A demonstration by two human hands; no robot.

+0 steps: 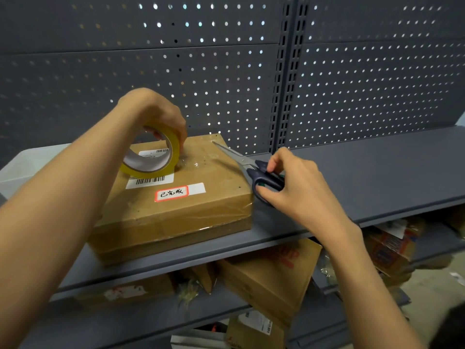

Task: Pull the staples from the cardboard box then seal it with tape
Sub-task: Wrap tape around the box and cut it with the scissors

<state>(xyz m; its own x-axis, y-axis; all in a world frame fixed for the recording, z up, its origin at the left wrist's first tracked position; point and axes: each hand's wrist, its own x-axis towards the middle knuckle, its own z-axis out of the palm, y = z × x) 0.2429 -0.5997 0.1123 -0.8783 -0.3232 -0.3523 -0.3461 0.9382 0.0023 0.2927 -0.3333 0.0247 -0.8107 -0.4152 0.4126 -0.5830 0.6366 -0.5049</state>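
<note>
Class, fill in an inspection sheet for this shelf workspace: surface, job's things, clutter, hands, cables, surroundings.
Surface: grey metal shelf bearing the box.
Job's things: cardboard box lying flat, clear tape over its top; yellow tape roll on edge on the box; scissors, blades over the box's right edge.
Clutter: white bin at left.
Hands: left hand grips the roll; right hand holds the scissor handles.
Cables: nothing seen.
Surroundings: pegboard back panel; boxes on lower shelves.
</note>
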